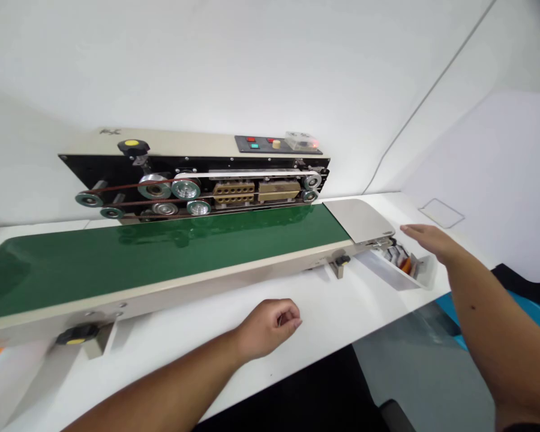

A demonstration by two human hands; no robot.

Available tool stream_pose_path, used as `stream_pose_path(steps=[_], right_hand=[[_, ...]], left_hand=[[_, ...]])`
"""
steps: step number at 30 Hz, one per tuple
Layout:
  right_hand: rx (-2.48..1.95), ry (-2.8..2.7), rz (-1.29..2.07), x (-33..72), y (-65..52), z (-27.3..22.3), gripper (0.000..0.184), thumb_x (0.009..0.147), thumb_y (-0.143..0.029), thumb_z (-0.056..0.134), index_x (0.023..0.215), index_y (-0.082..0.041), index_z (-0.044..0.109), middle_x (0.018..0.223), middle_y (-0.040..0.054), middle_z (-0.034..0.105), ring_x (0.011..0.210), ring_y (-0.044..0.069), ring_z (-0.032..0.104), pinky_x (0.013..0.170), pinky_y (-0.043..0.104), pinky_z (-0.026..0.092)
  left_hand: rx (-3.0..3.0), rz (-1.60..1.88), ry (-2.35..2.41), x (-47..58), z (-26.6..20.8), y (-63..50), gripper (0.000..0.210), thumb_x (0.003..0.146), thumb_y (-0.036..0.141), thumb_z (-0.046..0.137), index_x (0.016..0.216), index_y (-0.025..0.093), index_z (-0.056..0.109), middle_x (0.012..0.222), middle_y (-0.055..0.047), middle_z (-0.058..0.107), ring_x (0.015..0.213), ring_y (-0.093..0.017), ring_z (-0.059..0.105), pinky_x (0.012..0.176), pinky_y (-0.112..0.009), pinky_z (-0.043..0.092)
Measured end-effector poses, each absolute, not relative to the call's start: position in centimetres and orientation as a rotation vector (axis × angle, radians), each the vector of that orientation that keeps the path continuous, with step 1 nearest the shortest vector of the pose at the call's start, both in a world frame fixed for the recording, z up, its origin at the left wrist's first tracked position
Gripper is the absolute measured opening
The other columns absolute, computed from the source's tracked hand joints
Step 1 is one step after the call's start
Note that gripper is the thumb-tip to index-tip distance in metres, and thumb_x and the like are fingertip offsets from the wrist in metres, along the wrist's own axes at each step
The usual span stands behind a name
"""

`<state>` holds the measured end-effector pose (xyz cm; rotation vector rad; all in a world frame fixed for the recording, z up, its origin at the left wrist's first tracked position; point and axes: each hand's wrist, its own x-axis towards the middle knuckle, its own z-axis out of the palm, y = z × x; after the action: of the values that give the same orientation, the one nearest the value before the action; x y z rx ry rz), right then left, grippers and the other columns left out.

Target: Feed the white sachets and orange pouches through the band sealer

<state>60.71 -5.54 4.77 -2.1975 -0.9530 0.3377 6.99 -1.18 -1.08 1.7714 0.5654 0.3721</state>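
Note:
My left hand (270,327) is over the white table in front of the conveyor, its fingers curled in towards the thumb. Nothing shows in its grasp. My right hand (425,237) reaches out flat with fingers extended, just right of the metal end plate (357,217), and it holds nothing. Below and left of that hand, a clear plastic bin (425,273) contains several small packets, one of them orange (405,265). A green conveyor belt (162,246) runs leftward from the end plate, with a band sealing machine (198,168) behind it.
On top of the machine is a control panel (261,144) with coloured buttons. Black knobs (77,333) stick out at the conveyor's front. A thin wire loop (441,213) is at the table's right end. Blue material (522,309) appears at the far right.

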Motion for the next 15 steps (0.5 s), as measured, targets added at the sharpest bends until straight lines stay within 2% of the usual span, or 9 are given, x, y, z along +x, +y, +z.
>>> stream_pose_path(steps=[3, 6, 9, 12, 15], right_hand=[[-2.314, -1.012, 0.609, 61.1, -7.3, 5.2, 0.062, 0.06, -0.052, 0.09, 0.114, -0.025, 0.076, 0.141, 0.0168, 0.063, 0.132, 0.045, 0.054, 0.109, 0.053, 0.043], [-2.345, -1.132, 0.968, 61.6, -8.6, 5.4, 0.085, 0.055, -0.048, 0.093, 0.134, -0.032, 0.067, 0.152, 0.0114, 0.054, 0.139, 0.043, 0.048, 0.112, 0.049, 0.043], [-2.286, -1.222, 1.171, 62.0, -9.2, 5.8, 0.099, 0.052, -0.04, 0.094, 0.144, -0.036, 0.058, 0.155, 0.0072, 0.052, 0.139, 0.041, 0.049, 0.11, 0.047, 0.046], [-2.293, -1.218, 1.101, 62.0, -8.9, 5.6, 0.102, 0.048, -0.032, 0.094, 0.143, -0.033, 0.058, 0.153, 0.0102, 0.054, 0.136, 0.043, 0.052, 0.105, 0.045, 0.049], [-2.264, -1.25, 0.915, 61.6, -7.7, 4.7, 0.089, 0.043, -0.025, 0.095, 0.128, -0.026, 0.07, 0.145, 0.013, 0.06, 0.133, 0.043, 0.054, 0.105, 0.041, 0.049]], left_hand=[[1.777, 0.366, 0.561, 7.0, -1.1, -1.2, 0.016, 0.092, 0.031, 0.06, 0.085, 0.017, 0.064, 0.071, 0.002, 0.057, 0.064, -0.011, 0.049, 0.06, -0.021, 0.038], [1.788, 0.356, 0.559, 7.0, -1.1, -1.1, 0.016, 0.092, 0.031, 0.06, 0.085, 0.017, 0.065, 0.072, 0.002, 0.058, 0.064, -0.011, 0.049, 0.06, -0.022, 0.039], [1.807, 0.353, 0.562, 7.0, -1.1, -1.1, 0.016, 0.092, 0.032, 0.061, 0.086, 0.017, 0.066, 0.072, 0.002, 0.059, 0.064, -0.011, 0.049, 0.059, -0.022, 0.039], [1.839, 0.344, 0.561, 6.9, -1.0, -1.1, 0.016, 0.091, 0.031, 0.061, 0.086, 0.017, 0.066, 0.072, 0.001, 0.06, 0.064, -0.012, 0.049, 0.059, -0.021, 0.039], [1.857, 0.335, 0.552, 6.9, -0.9, -1.2, 0.015, 0.091, 0.03, 0.06, 0.086, 0.017, 0.066, 0.072, 0.001, 0.059, 0.064, -0.012, 0.049, 0.059, -0.021, 0.039]])
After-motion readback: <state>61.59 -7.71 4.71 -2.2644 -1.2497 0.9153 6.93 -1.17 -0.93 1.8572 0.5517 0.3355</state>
